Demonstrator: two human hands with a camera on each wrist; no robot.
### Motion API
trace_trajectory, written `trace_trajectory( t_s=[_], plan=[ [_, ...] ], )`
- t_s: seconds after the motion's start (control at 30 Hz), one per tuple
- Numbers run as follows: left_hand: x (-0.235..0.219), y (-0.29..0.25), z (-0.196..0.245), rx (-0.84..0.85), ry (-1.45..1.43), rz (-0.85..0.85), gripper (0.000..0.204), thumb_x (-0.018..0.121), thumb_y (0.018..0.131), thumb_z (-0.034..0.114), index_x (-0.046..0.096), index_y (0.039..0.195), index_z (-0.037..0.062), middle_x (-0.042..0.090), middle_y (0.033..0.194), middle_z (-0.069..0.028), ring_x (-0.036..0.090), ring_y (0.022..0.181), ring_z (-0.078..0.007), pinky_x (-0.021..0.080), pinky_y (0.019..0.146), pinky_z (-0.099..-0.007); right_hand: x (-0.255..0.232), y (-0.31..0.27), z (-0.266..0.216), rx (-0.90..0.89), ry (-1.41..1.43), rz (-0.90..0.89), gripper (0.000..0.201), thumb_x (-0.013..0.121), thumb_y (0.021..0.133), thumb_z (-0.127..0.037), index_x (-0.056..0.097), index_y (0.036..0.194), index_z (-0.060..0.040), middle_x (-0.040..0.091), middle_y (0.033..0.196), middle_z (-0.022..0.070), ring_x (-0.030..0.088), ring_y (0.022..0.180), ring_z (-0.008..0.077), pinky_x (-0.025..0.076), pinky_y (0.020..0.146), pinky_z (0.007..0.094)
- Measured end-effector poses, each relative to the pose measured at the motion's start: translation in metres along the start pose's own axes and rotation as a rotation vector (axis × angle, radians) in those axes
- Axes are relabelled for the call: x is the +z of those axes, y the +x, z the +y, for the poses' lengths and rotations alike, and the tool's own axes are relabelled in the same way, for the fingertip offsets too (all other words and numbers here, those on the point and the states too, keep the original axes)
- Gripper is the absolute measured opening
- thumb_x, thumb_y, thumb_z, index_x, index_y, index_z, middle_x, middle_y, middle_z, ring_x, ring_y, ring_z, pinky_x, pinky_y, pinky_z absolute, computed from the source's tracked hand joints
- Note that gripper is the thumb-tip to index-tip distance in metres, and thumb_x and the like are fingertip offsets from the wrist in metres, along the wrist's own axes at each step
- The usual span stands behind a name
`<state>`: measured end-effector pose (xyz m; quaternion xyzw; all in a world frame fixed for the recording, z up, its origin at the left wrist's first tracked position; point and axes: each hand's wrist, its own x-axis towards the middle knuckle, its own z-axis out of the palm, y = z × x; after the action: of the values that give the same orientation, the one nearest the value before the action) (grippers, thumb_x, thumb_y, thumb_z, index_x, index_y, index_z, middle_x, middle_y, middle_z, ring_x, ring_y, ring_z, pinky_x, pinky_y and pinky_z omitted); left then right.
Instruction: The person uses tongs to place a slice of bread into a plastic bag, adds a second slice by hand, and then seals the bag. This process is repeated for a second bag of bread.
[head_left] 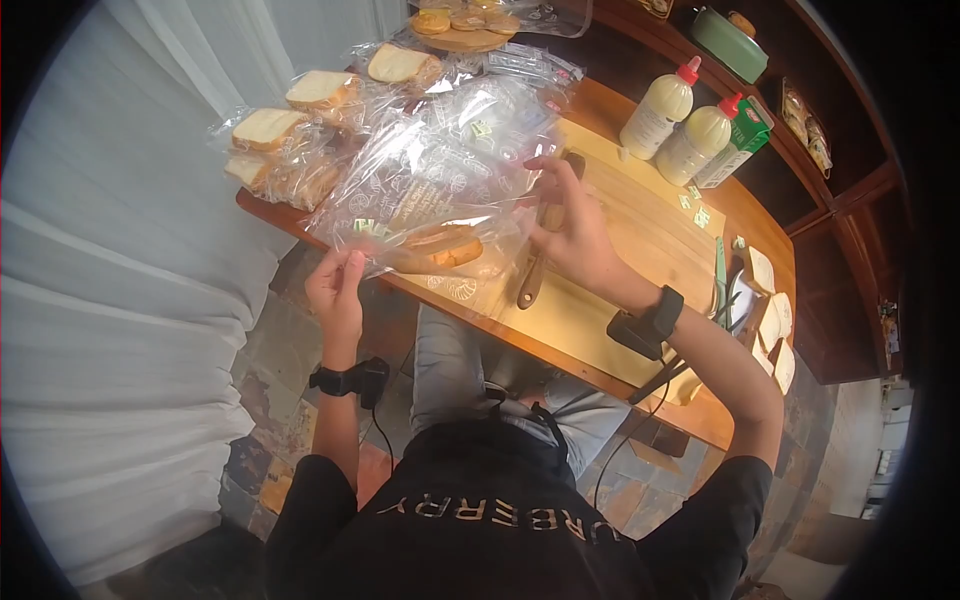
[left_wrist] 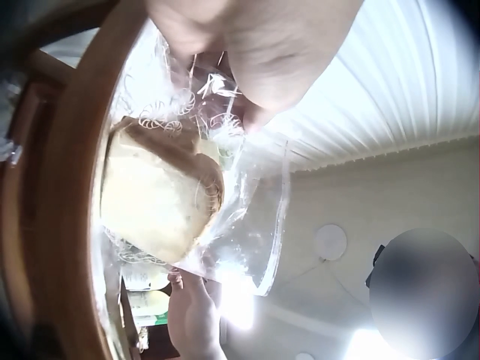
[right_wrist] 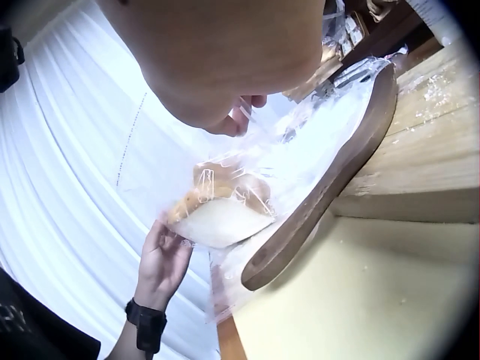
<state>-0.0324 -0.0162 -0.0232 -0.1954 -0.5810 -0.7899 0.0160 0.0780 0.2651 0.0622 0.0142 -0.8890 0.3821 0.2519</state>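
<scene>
A clear printed plastic bag (head_left: 470, 195) stretches between my two hands, its film shiny and creased. Inside its near end lies a piece of bread (head_left: 440, 250), whose broad white face shows in the left wrist view. The thumb and fingers of my left hand (head_left: 335, 290) pinch the bag's left edge beside the bread. Across from it, my right hand (head_left: 575, 235) has its thumb and fingers bent at the right edge, pinching the film in the right wrist view. Just under that hand, a long brown wooden bar (right_wrist: 322, 195) with a rounded end lies along the cutting board (head_left: 640, 210).
Several bagged breads (head_left: 270, 130) crowd the table's left side, near a white curtain (head_left: 130, 300). At the back stand two red-capped bottles (head_left: 660, 110) and a green carton (head_left: 740, 140). Bread slices (head_left: 770, 320) lie at the right edge. Small printed tags (head_left: 695, 205) are on the board.
</scene>
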Motion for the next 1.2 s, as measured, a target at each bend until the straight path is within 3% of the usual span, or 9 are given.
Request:
trace_trajectory(
  t_s=[0.17, 0.37, 0.5, 0.7, 0.77, 0.83, 0.87, 0.93, 1.2],
  plan=[
    [0.009, 0.001, 0.002, -0.081, 0.019, 0.131, 0.019, 0.059, 0.097, 0.008, 0.068, 0.088, -0.0059, 0.062, 0.083, 0.0013, 0.051, 0.077, -0.0043, 0.039, 0.07, -0.0209, -0.002, 0.0, -0.003, 0.077, -0.044, -0.033, 0.056, 0.07, 0.079, -0.007, 0.045, 0.129, -0.0075, 0.071, 0.086, 0.0074, 0.063, 0.089, 0.0268, 0.042, 0.087, 0.0369],
    [0.009, 0.008, 0.002, -0.105, 0.145, 0.144, 0.027, 0.063, 0.093, 0.008, 0.058, 0.07, -0.0035, 0.048, 0.068, 0.0071, 0.039, 0.067, -0.0026, 0.03, 0.06, -0.0231, 0.002, 0.004, -0.008, 0.238, 0.02, -0.011, 0.058, 0.072, 0.078, -0.009, 0.044, 0.128, -0.0035, 0.07, 0.084, 0.0131, 0.065, 0.072, 0.0305, 0.05, 0.071, 0.0391],
    [0.013, 0.012, 0.006, -0.099, 0.18, 0.139, 0.029, 0.065, 0.093, 0.009, 0.058, 0.068, -0.0031, 0.047, 0.066, 0.0074, 0.037, 0.065, -0.0025, 0.029, 0.058, -0.0236, 0.003, 0.007, -0.01, 0.433, 0.12, -0.006, 0.061, 0.073, 0.078, -0.01, 0.042, 0.129, -0.0027, 0.07, 0.091, 0.0164, 0.066, 0.079, 0.0292, 0.05, 0.076, 0.0387],
    [0.011, 0.015, 0.002, -0.11, 0.188, 0.146, 0.028, 0.066, 0.093, 0.01, 0.059, 0.068, -0.0024, 0.046, 0.065, 0.0078, 0.035, 0.063, -0.002, 0.025, 0.055, -0.0242, -0.001, -0.015, -0.026, 0.193, 0.0, 0.247, 0.056, 0.072, 0.078, -0.008, 0.044, 0.126, -0.0008, 0.062, 0.101, 0.0149, 0.061, 0.092, 0.0274, 0.049, 0.082, 0.0376],
    [0.013, 0.017, 0.004, -0.118, 0.18, 0.149, 0.028, 0.066, 0.093, 0.01, 0.06, 0.069, -0.0027, 0.046, 0.065, 0.008, 0.035, 0.062, -0.002, 0.025, 0.055, -0.0245, -0.004, -0.028, -0.046, 0.005, -0.085, 0.19, 0.052, 0.073, 0.074, -0.006, 0.049, 0.119, -0.001, 0.059, 0.101, 0.0129, 0.059, 0.093, 0.0268, 0.049, 0.083, 0.0387],
    [0.012, 0.017, 0.004, -0.134, 0.181, 0.152, 0.028, 0.066, 0.093, 0.01, 0.06, 0.069, -0.0028, 0.047, 0.065, 0.008, 0.035, 0.063, -0.002, 0.025, 0.055, -0.0244, 0.0, -0.038, -0.053, -0.393, -0.29, -0.235, 0.043, 0.07, 0.075, -0.007, 0.054, 0.115, -0.0013, 0.061, 0.112, 0.0149, 0.061, 0.102, 0.028, 0.05, 0.088, 0.0388],
    [0.012, 0.017, 0.005, -0.147, 0.183, 0.154, 0.027, 0.066, 0.093, 0.01, 0.061, 0.07, -0.0029, 0.047, 0.066, 0.0079, 0.036, 0.063, -0.002, 0.026, 0.055, -0.0242, 0.006, -0.038, -0.057, -0.393, -0.291, -0.234, 0.043, 0.07, 0.075, -0.007, 0.054, 0.115, -0.0013, 0.061, 0.112, 0.0149, 0.061, 0.102, 0.028, 0.05, 0.088, 0.0388],
    [0.013, 0.017, 0.005, -0.142, 0.172, 0.141, 0.027, 0.066, 0.093, 0.01, 0.061, 0.07, -0.003, 0.048, 0.066, 0.0077, 0.036, 0.063, -0.002, 0.026, 0.056, -0.024, 0.026, -0.032, -0.072, -0.701, -0.537, -0.247, 0.033, 0.064, 0.081, -0.009, 0.056, 0.113, 0.0003, 0.06, 0.126, 0.0176, 0.06, 0.114, 0.0304, 0.05, 0.095, 0.0408],
    [0.011, 0.016, 0.006, -0.129, 0.168, 0.078, 0.026, 0.066, 0.092, 0.01, 0.061, 0.07, -0.0026, 0.049, 0.068, 0.0078, 0.037, 0.064, -0.0022, 0.027, 0.056, -0.0235, 0.063, 0.002, -0.059, -0.749, -0.834, -0.097, 0.039, 0.058, 0.084, -0.02, 0.054, 0.117, 0.0008, 0.063, 0.12, 0.0204, 0.06, 0.114, 0.032, 0.048, 0.1, 0.0393]
  ],
)
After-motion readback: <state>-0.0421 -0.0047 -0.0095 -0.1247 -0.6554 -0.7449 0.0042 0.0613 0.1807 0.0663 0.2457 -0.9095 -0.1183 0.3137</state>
